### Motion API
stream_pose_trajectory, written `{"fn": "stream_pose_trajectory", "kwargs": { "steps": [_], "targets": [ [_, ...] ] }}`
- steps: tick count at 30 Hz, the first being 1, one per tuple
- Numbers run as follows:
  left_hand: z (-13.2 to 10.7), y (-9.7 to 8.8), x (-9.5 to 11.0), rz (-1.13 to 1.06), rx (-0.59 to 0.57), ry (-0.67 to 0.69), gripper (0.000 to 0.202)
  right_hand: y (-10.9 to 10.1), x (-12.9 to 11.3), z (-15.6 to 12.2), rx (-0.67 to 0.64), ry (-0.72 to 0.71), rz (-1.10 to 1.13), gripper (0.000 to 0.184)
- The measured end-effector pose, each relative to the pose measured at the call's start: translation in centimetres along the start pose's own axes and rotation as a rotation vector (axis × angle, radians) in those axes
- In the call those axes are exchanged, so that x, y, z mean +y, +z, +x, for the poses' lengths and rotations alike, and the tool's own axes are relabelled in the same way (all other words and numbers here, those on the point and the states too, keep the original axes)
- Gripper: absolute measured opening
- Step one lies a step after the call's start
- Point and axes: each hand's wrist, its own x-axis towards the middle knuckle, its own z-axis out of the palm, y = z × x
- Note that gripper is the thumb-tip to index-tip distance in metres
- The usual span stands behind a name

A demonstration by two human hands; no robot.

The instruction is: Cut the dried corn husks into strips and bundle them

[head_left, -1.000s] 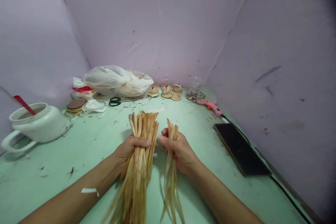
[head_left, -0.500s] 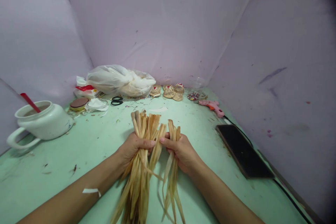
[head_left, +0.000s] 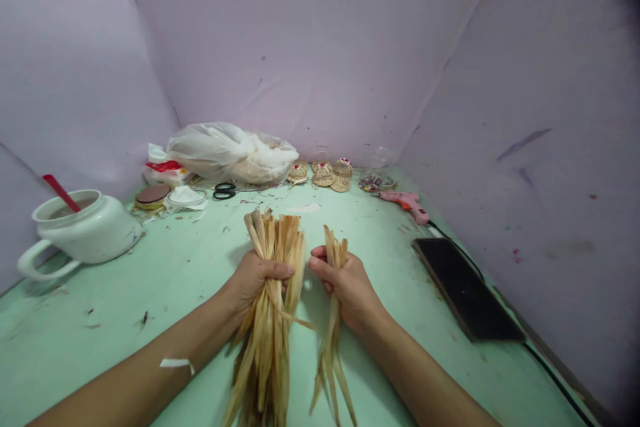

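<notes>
A thick bundle of dried leaf strips (head_left: 267, 340) is gripped by my left hand (head_left: 257, 277), the thumb lying across its upper part. Its cut ends stick up above the fist and the long tails hang down toward me. My right hand (head_left: 345, 280) is closed round a thinner bunch of dried leaf strips (head_left: 331, 347), held upright to the right of the bundle. A gap of green tabletop (head_left: 305, 360) shows between the two bunches. The right thumb and forefinger tips are slightly apart with nothing between them.
At the left stands a white mug-like pot (head_left: 95, 230) with a red stick (head_left: 61, 192). Along the back are a plastic bag (head_left: 230, 153), scissors (head_left: 225, 191), small woven pieces (head_left: 333, 177) and a dish of beads (head_left: 375, 182). A pink glue gun (head_left: 407, 203) and a phone (head_left: 467, 290) lie right.
My right hand has moved slightly away from the left, widening the gap. The strip that both hands touched now lies against the left bundle.
</notes>
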Motion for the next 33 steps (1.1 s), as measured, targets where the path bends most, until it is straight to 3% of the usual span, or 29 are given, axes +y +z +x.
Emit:
{"fn": "stream_pose_trajectory", "kwargs": {
  "steps": [5,10,16,28,33],
  "targets": [
    [-0.6,0.7,0.3,-0.002,0.035,0.036,0.031,0.2,0.2,-0.4,-0.034,-0.13,-0.179,0.023],
    [-0.8,0.5,0.2,0.082,-0.012,0.036,0.025,0.6,0.8,-0.6,-0.186,-0.174,-0.128,0.023],
    [-0.1,-0.1,0.2,0.081,0.016,0.015,0.015,0.3,0.4,-0.3,-0.127,-0.054,-0.096,0.026],
    [-0.5,0.5,0.9,0.004,0.088,-0.044,0.013,-0.2,0.6,-0.1,-0.17,-0.023,-0.064,0.025],
    [-0.2,0.0,1.6,0.001,0.129,-0.056,0.008,-0.1,-0.3,0.1,-0.164,0.092,0.17,0.03]
  ]
}}
